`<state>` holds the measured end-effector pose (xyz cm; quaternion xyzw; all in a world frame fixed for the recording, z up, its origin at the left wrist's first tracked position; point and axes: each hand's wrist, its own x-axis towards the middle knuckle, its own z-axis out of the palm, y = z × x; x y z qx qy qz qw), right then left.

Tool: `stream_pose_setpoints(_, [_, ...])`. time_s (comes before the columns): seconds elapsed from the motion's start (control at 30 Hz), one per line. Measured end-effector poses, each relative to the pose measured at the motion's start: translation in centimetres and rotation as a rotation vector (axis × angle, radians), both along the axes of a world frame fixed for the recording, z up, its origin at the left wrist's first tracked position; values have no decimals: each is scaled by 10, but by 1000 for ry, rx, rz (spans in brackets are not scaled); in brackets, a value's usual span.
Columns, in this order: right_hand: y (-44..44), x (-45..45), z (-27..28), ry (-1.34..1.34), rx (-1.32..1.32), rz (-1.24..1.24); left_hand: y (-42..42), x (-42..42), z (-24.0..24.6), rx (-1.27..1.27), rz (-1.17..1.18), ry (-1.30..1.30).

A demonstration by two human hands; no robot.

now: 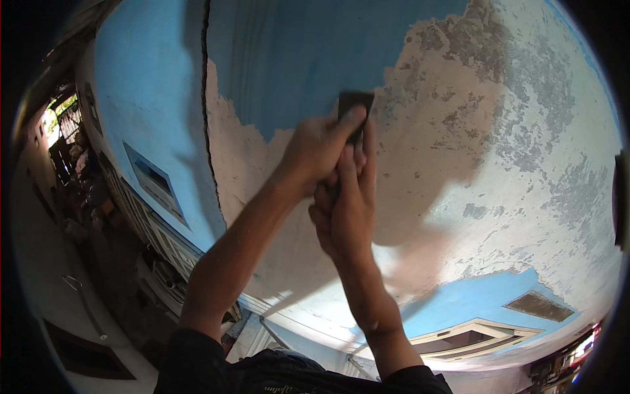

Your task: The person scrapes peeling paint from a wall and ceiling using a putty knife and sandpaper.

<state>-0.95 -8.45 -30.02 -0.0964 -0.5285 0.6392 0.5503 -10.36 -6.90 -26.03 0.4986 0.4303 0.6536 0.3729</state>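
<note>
Both my hands are raised together in front of a wall [305,246] with blue paint [295,64] above and bare, pale, patchy plaster below. A dark, flat-bladed scraper [353,102] is held between them, its blade at the lower edge of the blue paint. My left hand [315,152] grips it with the thumb along the blade. My right hand [349,192] is wrapped around its lower part, one finger stretched up beside the blade. The fingers hide most of the handle.
A long dark crack [205,98] runs down the wall on the left. Beyond it are a small framed opening [153,180] and a cluttered passage. A window frame [477,340] and a vent-like panel [539,306] show at the lower right. Metal rails [275,335] stand below my arms.
</note>
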Motion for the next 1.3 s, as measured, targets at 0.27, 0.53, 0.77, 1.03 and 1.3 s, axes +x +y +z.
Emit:
stream_pose_setpoints(0.27, [0,-13,10,75,-38,-30,0,-8,5,33,-15,40])
stream_pose_setpoints(0.53, [1,-13,-7,48,-33,-22,-2,-7,-1,-65,-34,31])
stream_pose_setpoints(0.77, [7,-12,8,53,-2,-37,-4,-8,23,-8,15,130])
stream_pose_setpoints(1.03, [0,-11,1,99,-45,-15,3,-3,5,-27,-6,73])
stream_pose_setpoints(1.3, [5,-15,17,102,-2,5,3,-12,27,10,1,124])
